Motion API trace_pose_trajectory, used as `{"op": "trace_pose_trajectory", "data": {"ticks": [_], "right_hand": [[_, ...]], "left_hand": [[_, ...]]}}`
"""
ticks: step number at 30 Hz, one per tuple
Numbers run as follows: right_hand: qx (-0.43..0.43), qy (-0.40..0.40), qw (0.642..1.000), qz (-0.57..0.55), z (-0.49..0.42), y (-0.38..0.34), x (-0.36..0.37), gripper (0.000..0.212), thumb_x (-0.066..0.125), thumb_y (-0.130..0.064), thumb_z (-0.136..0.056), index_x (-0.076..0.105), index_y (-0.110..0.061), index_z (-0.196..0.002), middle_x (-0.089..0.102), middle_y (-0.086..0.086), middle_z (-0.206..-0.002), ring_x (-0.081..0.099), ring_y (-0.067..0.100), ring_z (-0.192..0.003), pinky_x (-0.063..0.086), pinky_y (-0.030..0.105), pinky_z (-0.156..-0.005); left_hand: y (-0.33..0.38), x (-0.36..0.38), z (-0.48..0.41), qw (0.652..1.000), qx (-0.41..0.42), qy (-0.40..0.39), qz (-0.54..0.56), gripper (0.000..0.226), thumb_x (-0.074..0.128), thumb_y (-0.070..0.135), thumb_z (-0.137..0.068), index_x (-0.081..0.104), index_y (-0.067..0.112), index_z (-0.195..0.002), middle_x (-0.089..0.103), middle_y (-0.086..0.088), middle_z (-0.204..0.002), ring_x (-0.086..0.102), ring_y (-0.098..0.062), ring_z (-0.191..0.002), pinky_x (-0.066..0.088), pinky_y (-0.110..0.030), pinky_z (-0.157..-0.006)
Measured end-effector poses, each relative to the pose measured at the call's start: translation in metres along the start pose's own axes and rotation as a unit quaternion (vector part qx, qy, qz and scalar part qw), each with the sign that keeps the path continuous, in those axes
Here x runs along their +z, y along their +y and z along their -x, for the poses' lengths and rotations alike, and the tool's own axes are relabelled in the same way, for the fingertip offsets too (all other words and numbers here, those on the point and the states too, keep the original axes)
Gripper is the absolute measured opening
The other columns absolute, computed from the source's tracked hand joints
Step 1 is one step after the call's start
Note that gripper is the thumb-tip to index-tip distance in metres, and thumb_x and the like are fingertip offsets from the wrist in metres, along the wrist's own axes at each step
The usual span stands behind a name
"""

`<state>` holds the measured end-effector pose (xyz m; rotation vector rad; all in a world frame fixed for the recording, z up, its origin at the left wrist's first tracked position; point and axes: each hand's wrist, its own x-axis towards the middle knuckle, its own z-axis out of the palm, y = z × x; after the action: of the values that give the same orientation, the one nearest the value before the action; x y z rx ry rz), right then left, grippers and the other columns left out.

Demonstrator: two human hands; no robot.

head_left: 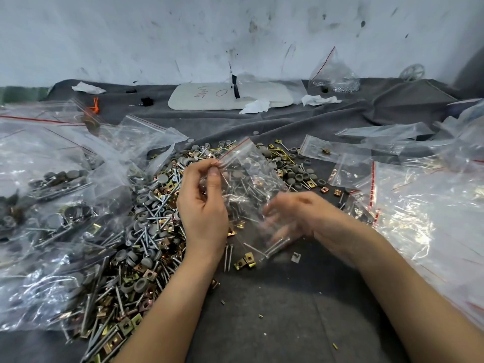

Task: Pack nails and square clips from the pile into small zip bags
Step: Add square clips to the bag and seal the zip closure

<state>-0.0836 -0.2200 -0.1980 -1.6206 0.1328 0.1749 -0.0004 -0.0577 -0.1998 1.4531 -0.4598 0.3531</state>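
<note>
Grey cloth [262, 323]: dark felt-like cover over the whole work surface, rumpled toward the back.
Loose nails [227, 258]: two lie side by side on the cloth just below the left wrist.
Square clips [246, 263]: a few brass-coloured ones sit just beside those nails, under the bag's lower corner.
Right hand [296, 218]: motion-blurred, low at the bag's bottom, fingers seen through the plastic; whether they grip anything cannot be told.
Left hand [204, 203]: raised, thumb and forefinger pinching the bag's top edge by the red strip, other fingers loosely curled.
Zip bag [248, 179]: small, clear, held tilted over the pile between both hands, with nails visible inside.
Pile [146, 231]: nails, screws, square clips and grey round caps heaped to the left of and behind the hands.
Filled bags [52, 205]: clear bags of the same hardware stacked at the left edge.
Empty bags [432, 218]: flat, red-striped ones spread over the right side.
White slab [227, 96]: lies flat far back, with red marks and a black strip on it.
Tissue [255, 106]: crumpled, touching the slab's front edge.
Far bag [332, 74]: stands against the smudged white wall [183, 35], something pale in its bottom.
</note>
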Motion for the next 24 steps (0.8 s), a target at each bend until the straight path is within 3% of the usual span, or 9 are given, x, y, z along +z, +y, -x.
{"op": "trace_pose_trajectory", "data": {"ticks": [2, 4, 6, 10, 15, 19, 24], "right_hand": [[-0.07, 0.175, 0.977, 0.097, -0.006, 0.001, -0.002, 0.041, 0.053, -0.051, -0.088, 0.068, -0.013, -0.092, 0.073, 0.002, -0.08, 0.068, 0.021, -0.069, 0.055, 0.031, -0.064], [-0.141, 0.295, 0.915, 0.235, -0.012, 0.005, -0.006, 0.022, 0.057, -0.035, -0.092, 0.068, -0.016, -0.089, 0.069, -0.006, -0.079, 0.064, 0.013, -0.072, 0.051, 0.03, -0.069], [-0.165, 0.283, 0.879, 0.347, -0.016, 0.01, -0.005, 0.009, 0.063, -0.022, -0.09, 0.069, -0.018, -0.096, 0.066, -0.006, -0.088, 0.061, 0.011, -0.082, 0.048, 0.026, -0.074], [-0.152, 0.211, 0.833, 0.489, -0.026, 0.021, 0.003, 0.017, 0.066, -0.023, -0.088, 0.068, -0.014, -0.102, 0.058, 0.003, -0.106, 0.052, 0.023, -0.102, 0.047, 0.041, -0.083], [-0.126, 0.213, 0.809, 0.533, -0.029, 0.018, 0.006, 0.019, 0.057, -0.018, -0.09, 0.066, -0.015, -0.107, 0.052, 0.003, -0.112, 0.044, 0.023, -0.108, 0.048, 0.045, -0.082], [-0.106, 0.22, 0.788, 0.565, -0.029, 0.017, 0.004, 0.021, 0.05, -0.009, -0.092, 0.064, -0.009, -0.108, 0.052, 0.006, -0.114, 0.046, 0.025, -0.109, 0.048, 0.043, -0.082], [-0.093, 0.239, 0.76, 0.597, -0.026, 0.015, 0.001, 0.022, 0.049, -0.015, -0.095, 0.059, -0.013, -0.114, 0.048, 0.005, -0.121, 0.046, 0.026, -0.11, 0.05, 0.039, -0.076]], "left_hand": [[0.002, 0.0, 0.0, 1.0, 0.011, 0.006, 0.002, 0.012, 0.047, 0.02, -0.093, 0.056, 0.026, -0.093, 0.059, -0.005, -0.092, 0.058, -0.038, -0.088, 0.048, -0.06, -0.082], [0.002, 0.001, 0.001, 1.0, 0.02, 0.004, -0.002, 0.013, 0.047, 0.018, -0.093, 0.056, 0.027, -0.093, 0.059, -0.009, -0.092, 0.058, -0.036, -0.086, 0.047, -0.059, -0.08], [0.002, 0.001, 0.002, 1.0, 0.026, -0.003, -0.009, 0.013, 0.047, 0.018, -0.093, 0.056, 0.028, -0.094, 0.059, -0.009, -0.093, 0.058, -0.034, -0.087, 0.047, -0.059, -0.081], [0.0, 0.002, 0.004, 0.999, 0.044, -0.008, -0.03, 0.013, 0.047, 0.019, -0.094, 0.055, 0.029, -0.095, 0.06, -0.015, -0.093, 0.059, -0.03, -0.087, 0.048, -0.055, -0.08], [-0.001, 0.004, 0.005, 0.998, 0.049, -0.004, -0.032, 0.015, 0.047, 0.02, -0.094, 0.055, 0.033, -0.094, 0.061, -0.007, -0.092, 0.059, -0.024, -0.087, 0.05, -0.046, -0.079], [-0.001, 0.005, 0.007, 0.998, 0.058, -0.005, -0.039, 0.017, 0.047, 0.018, -0.094, 0.055, 0.034, -0.093, 0.06, -0.001, -0.092, 0.059, -0.024, -0.089, 0.05, -0.051, -0.08], [-0.002, 0.005, 0.007, 0.998, 0.049, -0.004, -0.039, 0.019, 0.047, 0.019, -0.093, 0.054, 0.036, -0.091, 0.058, 0.006, -0.089, 0.056, -0.012, -0.084, 0.047, -0.033, -0.075]]}}
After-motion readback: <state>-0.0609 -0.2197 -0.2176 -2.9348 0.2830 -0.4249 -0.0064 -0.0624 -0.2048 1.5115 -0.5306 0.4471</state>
